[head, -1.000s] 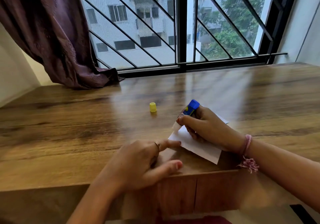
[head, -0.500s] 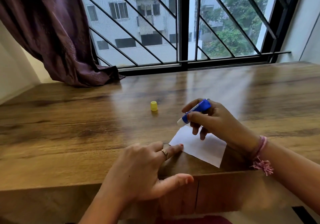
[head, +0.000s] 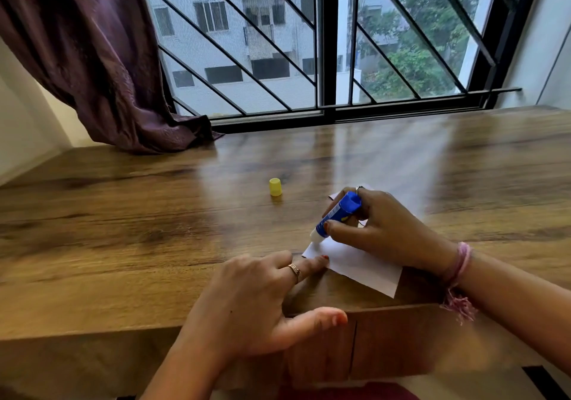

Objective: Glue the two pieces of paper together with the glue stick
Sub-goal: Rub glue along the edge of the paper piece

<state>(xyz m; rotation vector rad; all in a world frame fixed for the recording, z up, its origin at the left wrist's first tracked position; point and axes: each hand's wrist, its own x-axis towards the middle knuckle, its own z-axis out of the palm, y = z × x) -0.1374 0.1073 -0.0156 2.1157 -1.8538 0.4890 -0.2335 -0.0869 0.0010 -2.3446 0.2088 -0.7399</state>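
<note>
A white piece of paper (head: 355, 265) lies on the wooden table (head: 154, 229) near its front edge. My right hand (head: 380, 229) grips a blue glue stick (head: 338, 214), tilted, with its white tip touching the paper's far left corner. My left hand (head: 262, 294) lies flat on the table, one fingertip pressing the paper's left corner. A second white piece of paper (head: 333, 196) shows only as a small corner behind my right hand. The yellow cap (head: 275, 187) stands alone on the table, left of the glue stick.
A purple curtain (head: 92, 60) hangs at the back left, its end resting on the table. A barred window (head: 324, 44) runs along the table's far edge. The table's front edge drops off just below my left thumb.
My right hand lifted off the paper with the glue stick, then tilted it down so the tip meets the paper's left corner. My left fingertip stays on the paper.
</note>
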